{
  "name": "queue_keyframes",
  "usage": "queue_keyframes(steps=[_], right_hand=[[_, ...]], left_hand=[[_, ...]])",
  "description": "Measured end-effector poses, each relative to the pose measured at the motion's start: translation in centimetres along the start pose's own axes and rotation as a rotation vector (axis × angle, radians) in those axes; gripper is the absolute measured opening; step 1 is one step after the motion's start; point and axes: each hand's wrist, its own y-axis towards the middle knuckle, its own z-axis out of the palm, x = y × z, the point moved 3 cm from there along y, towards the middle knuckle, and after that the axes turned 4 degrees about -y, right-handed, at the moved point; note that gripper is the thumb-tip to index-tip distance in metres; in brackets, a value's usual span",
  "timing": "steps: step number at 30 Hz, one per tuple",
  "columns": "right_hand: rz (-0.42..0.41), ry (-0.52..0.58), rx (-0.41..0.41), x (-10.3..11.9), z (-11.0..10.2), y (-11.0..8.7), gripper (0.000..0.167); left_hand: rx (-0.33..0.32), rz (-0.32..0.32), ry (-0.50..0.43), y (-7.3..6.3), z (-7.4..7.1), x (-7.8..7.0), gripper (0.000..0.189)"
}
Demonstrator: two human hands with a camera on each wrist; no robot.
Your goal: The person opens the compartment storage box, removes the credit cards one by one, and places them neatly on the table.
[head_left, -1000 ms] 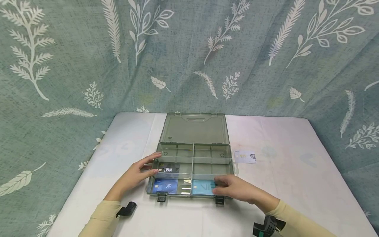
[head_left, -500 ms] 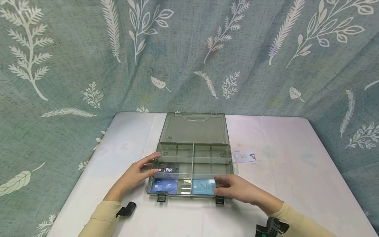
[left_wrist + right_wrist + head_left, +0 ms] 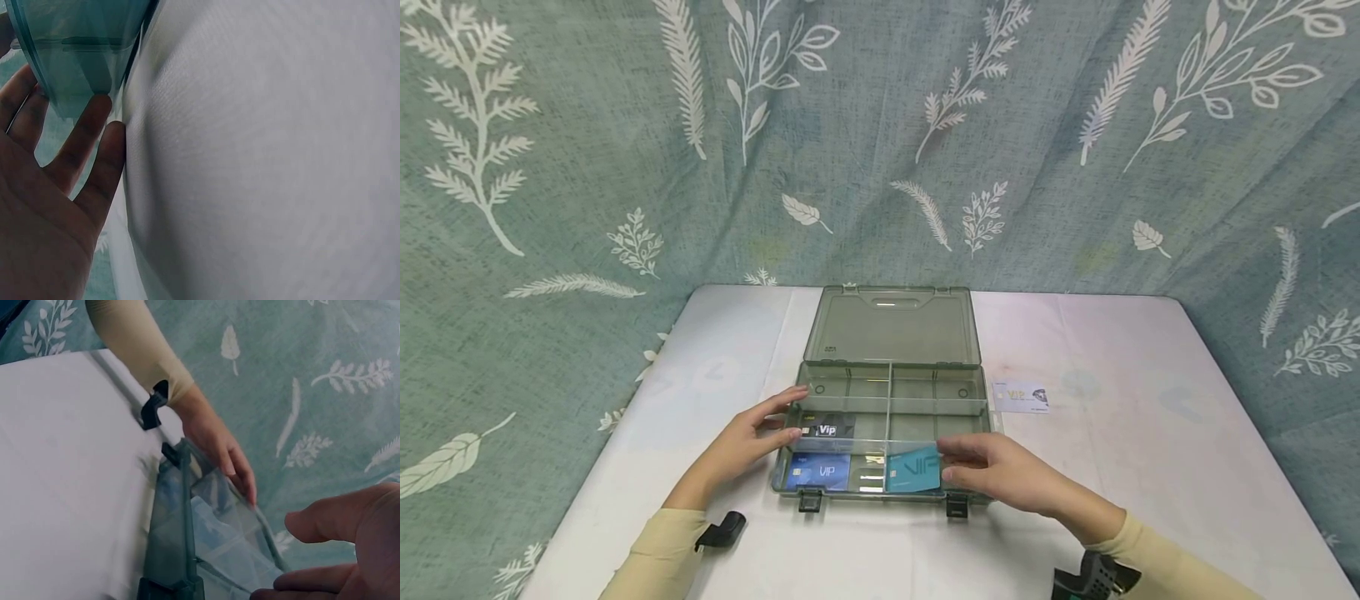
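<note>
A green-tinted clear divider box point(image 3: 891, 496) stands unlatched with its lid point(image 3: 891, 325) folded back. My left hand point(image 3: 748, 429) rests against the box's left side, fingers spread, as the left wrist view point(image 3: 56, 181) also shows. In the front right compartment, a teal VIP card point(image 3: 913, 471) lies tilted, its right side raised. My right hand point(image 3: 1000, 471) is at that card's right edge, fingertips close to or touching it. Thumb and fingers stand apart in the right wrist view point(image 3: 344, 544). A blue VIP card point(image 3: 820, 472) lies front left; a black Vip card point(image 3: 827, 427) lies behind it.
A white VIP card point(image 3: 1021, 397) lies on the white-covered table point(image 3: 1120, 433), right of the box. Two black latches point(image 3: 957, 507) hang at the box's front edge. Clear dividers point(image 3: 889, 408) rise between compartments. A leaf-patterned green cloth point(image 3: 880, 125) surrounds the table.
The teal card has gone from lying flat to tilted, its right side rising. My right hand has shifted slightly, the wrist moving right. The left hand has stayed in place.
</note>
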Motion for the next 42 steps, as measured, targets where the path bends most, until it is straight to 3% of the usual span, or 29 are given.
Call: queue_keyframes(steps=[6,17,30,42], right_hand=[[-0.033,-0.005,-0.047,-0.2,-0.1,0.7,0.046],[-0.047,-0.021,-0.111,-1.0,0.4,2.4,0.039],[-0.073,-0.047,-0.115,-1.0,1.3,3.6,0.036],[-0.043,-0.097,-0.12,-0.7,2.4,4.1,0.036]], left_hand=[[0.005,0.006,-0.001,0.1,0.0,0.0,0.058],[0.007,0.002,-0.009,0.1,0.0,0.2,0.058],[0.003,0.007,-0.007,0.1,0.0,0.2,0.058],[-0.001,0.014,-0.007,0.0,-0.1,0.0,0.058]])
